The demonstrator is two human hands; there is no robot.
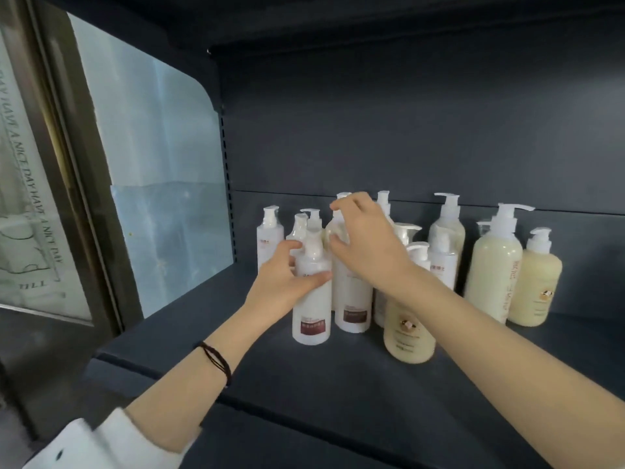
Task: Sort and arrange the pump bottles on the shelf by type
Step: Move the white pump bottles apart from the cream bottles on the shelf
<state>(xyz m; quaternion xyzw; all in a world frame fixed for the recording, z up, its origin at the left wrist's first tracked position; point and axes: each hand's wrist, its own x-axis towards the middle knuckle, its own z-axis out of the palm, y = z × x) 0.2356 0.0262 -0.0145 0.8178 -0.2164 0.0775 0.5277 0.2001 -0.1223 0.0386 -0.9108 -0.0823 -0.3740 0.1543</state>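
Observation:
Several pump bottles stand clustered on a dark shelf [304,384]. My left hand [282,280] wraps the front white bottle with a dark red label [313,313]. A second white red-label bottle [353,299] stands right beside it. My right hand [363,242] reaches over that bottle, fingers spread around the neck of a cream bottle behind; whether it grips is unclear. A short cream bottle [407,328] stands in front under my right forearm. Two more white bottles [270,236] stand at the back left. Tall [493,269] and short [536,286] cream bottles stand at the right.
The shelf's dark back panel [406,130] rises behind the bottles. A side panel covered in blue film [162,198] closes the left end. A glass door with lettering [30,198] is further left. The shelf front edge [236,397] runs below my wrists.

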